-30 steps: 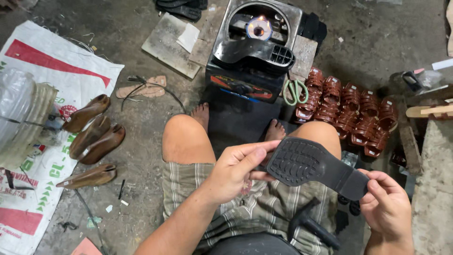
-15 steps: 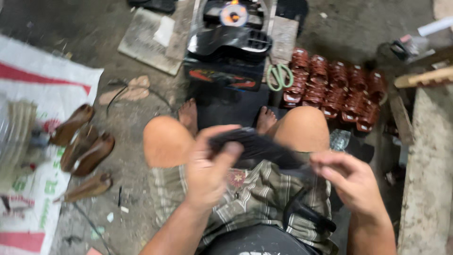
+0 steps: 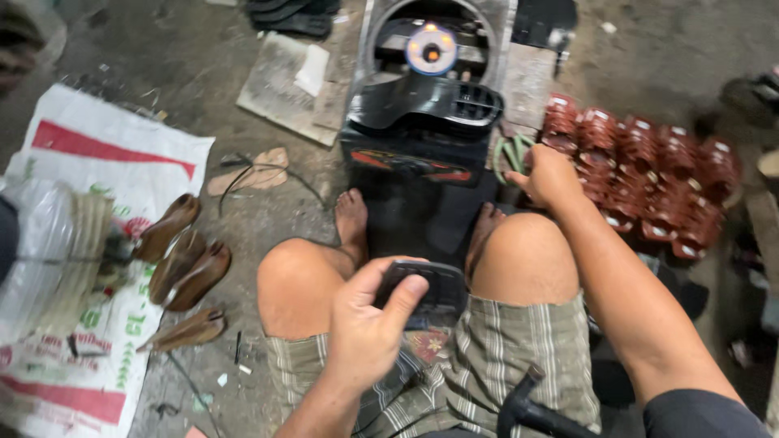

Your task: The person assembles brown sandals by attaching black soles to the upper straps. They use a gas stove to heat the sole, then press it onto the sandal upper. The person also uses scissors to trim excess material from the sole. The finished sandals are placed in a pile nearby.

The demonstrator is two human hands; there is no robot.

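Observation:
My left hand (image 3: 365, 328) grips a black rubber shoe sole (image 3: 434, 285) over my lap, between my bare knees. My right hand (image 3: 548, 176) reaches forward and closes on green-handled scissors (image 3: 507, 154) lying beside the black machine (image 3: 426, 105). A black hammer handle (image 3: 531, 410) rests on my plaid shorts by my right thigh.
Several brown wooden shoe lasts (image 3: 182, 259) lie on a white and red sack (image 3: 97, 203) at the left. Rows of dark red heel pieces (image 3: 649, 174) sit at the right. A grey board (image 3: 284, 77) lies on the concrete floor ahead.
My right hand let go of the sole and reached forward to the scissors. My left hand keeps the sole, now held alone and lower over my lap.

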